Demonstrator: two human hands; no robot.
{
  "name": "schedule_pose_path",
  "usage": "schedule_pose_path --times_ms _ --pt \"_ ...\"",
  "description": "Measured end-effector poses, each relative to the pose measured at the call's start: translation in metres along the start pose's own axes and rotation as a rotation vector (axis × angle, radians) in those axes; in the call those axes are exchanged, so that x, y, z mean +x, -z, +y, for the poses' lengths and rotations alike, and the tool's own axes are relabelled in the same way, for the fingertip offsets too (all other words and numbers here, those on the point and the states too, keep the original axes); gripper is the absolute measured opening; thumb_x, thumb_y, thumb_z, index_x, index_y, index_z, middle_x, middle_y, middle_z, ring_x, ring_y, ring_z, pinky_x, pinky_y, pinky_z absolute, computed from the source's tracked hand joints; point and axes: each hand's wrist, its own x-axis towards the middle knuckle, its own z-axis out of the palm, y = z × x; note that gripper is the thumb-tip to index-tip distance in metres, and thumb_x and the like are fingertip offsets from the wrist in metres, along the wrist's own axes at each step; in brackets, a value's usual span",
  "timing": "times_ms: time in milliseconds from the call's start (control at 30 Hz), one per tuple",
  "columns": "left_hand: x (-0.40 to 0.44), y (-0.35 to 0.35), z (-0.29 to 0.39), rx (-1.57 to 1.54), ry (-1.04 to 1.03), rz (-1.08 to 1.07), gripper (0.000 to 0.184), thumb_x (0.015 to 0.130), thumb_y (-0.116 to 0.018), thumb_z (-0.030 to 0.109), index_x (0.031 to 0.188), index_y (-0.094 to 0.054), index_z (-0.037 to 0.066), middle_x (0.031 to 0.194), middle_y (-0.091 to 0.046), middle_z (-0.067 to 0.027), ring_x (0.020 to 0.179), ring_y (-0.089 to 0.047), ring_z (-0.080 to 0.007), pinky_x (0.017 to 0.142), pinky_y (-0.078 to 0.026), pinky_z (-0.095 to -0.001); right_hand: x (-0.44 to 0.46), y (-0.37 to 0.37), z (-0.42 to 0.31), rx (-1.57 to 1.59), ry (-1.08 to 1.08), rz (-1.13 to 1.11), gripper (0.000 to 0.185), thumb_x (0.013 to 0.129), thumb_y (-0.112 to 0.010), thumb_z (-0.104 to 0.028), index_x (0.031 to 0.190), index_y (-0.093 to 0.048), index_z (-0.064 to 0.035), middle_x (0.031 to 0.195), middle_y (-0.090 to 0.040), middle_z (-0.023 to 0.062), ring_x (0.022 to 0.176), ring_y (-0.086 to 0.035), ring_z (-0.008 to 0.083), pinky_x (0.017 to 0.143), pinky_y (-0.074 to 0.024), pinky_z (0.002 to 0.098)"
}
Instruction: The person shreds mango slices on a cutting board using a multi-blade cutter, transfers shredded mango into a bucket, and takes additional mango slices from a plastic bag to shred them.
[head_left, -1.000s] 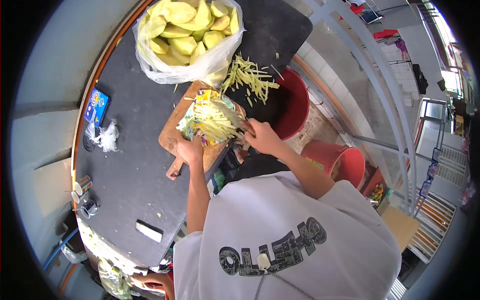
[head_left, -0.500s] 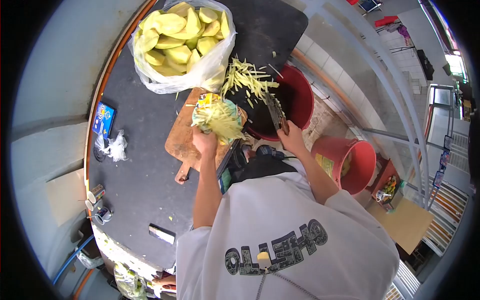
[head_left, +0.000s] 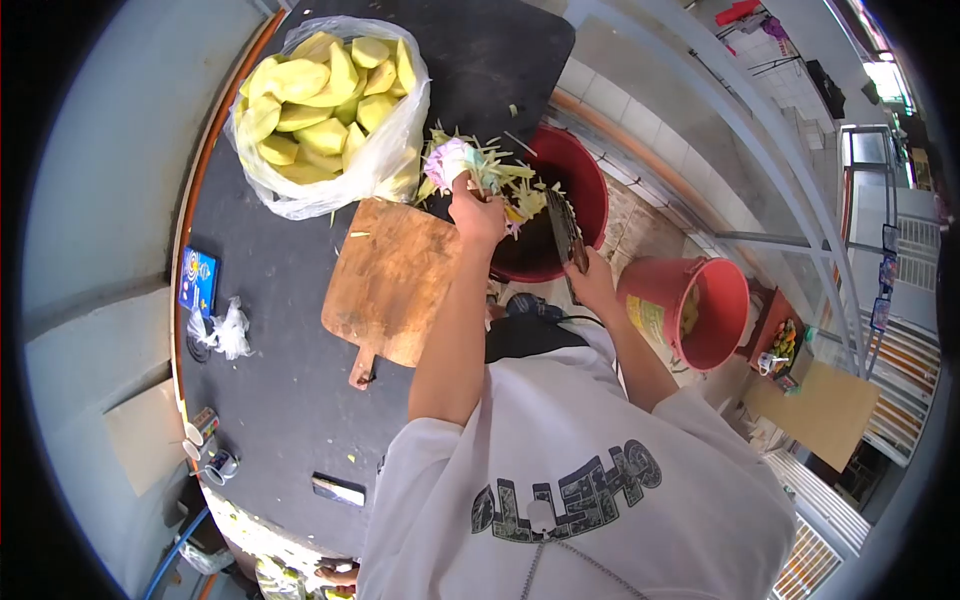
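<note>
My left hand is closed on a crumpled pastel-coloured cloth, held tilted over a pile of pale green shredded strips at the table edge. Whether strips remain inside the cloth I cannot tell. In my right hand is a broad-bladed knife, its blade pointing away from me above the red bucket, with bits of shreds along it. The wooden cutting board lies to the left of my left forearm, bare apart from a stray strip. Beyond it stands a plastic bag full of peeled green mangoes.
Lower right, a second red bucket lies with its opening facing right. On the black table are a phone, a blue box, a knotted plastic bag and cups. Another person's hand shows at the bottom.
My left hand has moved from over the cutting board to the right and away from me, tipping the cloth and its shreds toward the pile. The board's surface is now exposed. The view has shifted slightly.
</note>
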Motion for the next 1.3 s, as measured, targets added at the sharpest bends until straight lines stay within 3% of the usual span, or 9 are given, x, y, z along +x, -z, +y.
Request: schedule_pose_path --times_ms 167,267,467,533,600,733,800,1000,1300 --pt "0.011 0.016 0.029 -0.142 -0.155 -0.134 0.072 0.07 -0.073 0.004 0.138 -0.051 0.001 0.089 -0.07 -0.0115 0.071 -0.066 -0.0199 0.068 -0.056 -0.0338 0.009 0.001 -0.016 0.018 -0.035 0.064 0.031 0.091 -0.065 -0.028 0.092 -0.058 0.0021 0.078 -0.063 0.0254 0.078 -0.066 0.0435 0.067 -0.048 0.0469" --pt "0.012 0.03 0.048 0.046 -0.254 -0.111 0.074 0.069 -0.074 0.003 0.139 -0.05 0.002 0.095 -0.07 -0.0122 0.078 -0.066 -0.0183 0.07 -0.056 -0.0329 0.006 -0.007 -0.01 -0.004 0.022 0.108 0.033 0.092 -0.066 -0.03 0.091 -0.058 0.0021 0.077 -0.062 0.0257 0.077 -0.065 0.045 0.065 -0.0464 0.0479" --pt "0.012 0.043 0.082 -0.229 -0.247 -0.295 0.082 0.069 -0.076 -0.003 0.144 -0.045 0.009 0.115 -0.065 -0.0165 0.09 -0.066 -0.0216 0.077 -0.055 -0.0333 0.05 -0.013 -0.018 -0.02 0.063 0.13 0.033 0.092 -0.067 -0.03 0.089 -0.058 0.0025 0.077 -0.062 0.0258 0.076 -0.064 0.046 0.065 -0.0472 0.0485" --pt "0.015 0.043 0.084 -0.088 -0.299 -0.277 0.081 0.068 -0.077 -0.002 0.142 -0.046 0.008 0.114 -0.066 -0.0174 0.092 -0.067 -0.0223 0.078 -0.056 -0.0337 0.043 -0.024 -0.001 0.144 -0.106 0.031 0.034 0.092 -0.067 -0.03 0.087 -0.058 0.003 0.074 -0.062 0.0252 0.075 -0.064 0.0448 0.066 -0.0475 0.0482" --pt "0.017 0.044 0.087 -0.151 -0.317 -0.278 0.082 0.067 -0.078 0.0 0.142 -0.046 0.005 0.117 -0.066 -0.0182 0.094 -0.068 -0.0245 0.079 -0.056 -0.0352 0.068 -0.03 -0.002 0.147 -0.036 0.077 0.035 0.092 -0.067 -0.029 0.085 -0.057 0.0035 0.07 -0.06 0.0229 0.069 -0.064 0.0406 0.066 -0.0472 0.0483" --pt "0.017 0.072 0.097 -0.157 -0.383 -0.26 0.079 0.07 -0.076 -0.003 0.142 -0.046 0.006 0.119 -0.064 -0.0185 0.099 -0.066 -0.0241 0.082 -0.057 -0.0356 0.048 -0.017 -0.041 0.348 -0.212 -0.032 0.03 0.097 -0.065 -0.029 0.091 -0.057 -0.0003 0.067 -0.059 0.0089 0.05 -0.055 0.0182 0.047 -0.046 0.0375" --pt "0.005 0.097 0.09 -0.243 -0.302 -0.197 0.076 0.072 -0.074 -0.005 0.143 -0.046 0.004 0.123 -0.062 -0.0174 0.102 -0.064 -0.0249 0.084 -0.056 -0.0365 0.042 -0.019 -0.057 0.496 -0.281 -0.162 0.026 0.1 -0.062 -0.028 0.096 -0.057 -0.0027 0.067 -0.056 0.0035 0.048 -0.052 0.0114 0.041 -0.0433 0.031" --pt "-0.014 0.172 0.033 -0.552 -0.149 -0.082 0.068 0.075 -0.065 -0.009 0.14 -0.047 -0.002 0.127 -0.057 -0.0173 0.105 -0.062 -0.0231 0.089 -0.054 -0.0351 0.085 -0.075 -0.091 0.941 -0.333 -0.25 0.028 0.104 -0.054 -0.033 0.093 -0.047 -0.0082 0.067 -0.047 0.0014 0.044 -0.044 0.0114 0.039 -0.0359 0.0289" --pt "-0.072 0.233 -0.025 -0.842 0.066 0.088 0.057 0.076 -0.057 -0.01 0.132 -0.05 -0.001 0.122 -0.056 -0.0144 0.111 -0.061 -0.0263 0.099 -0.052 -0.041 0.152 -0.16 -0.169 0.951 -0.262 -0.252 0.027 0.107 -0.051 -0.029 0.092 -0.042 -0.0082 0.069 -0.043 0.0017 0.05 -0.044 0.0145 0.045 -0.0404 0.0343"
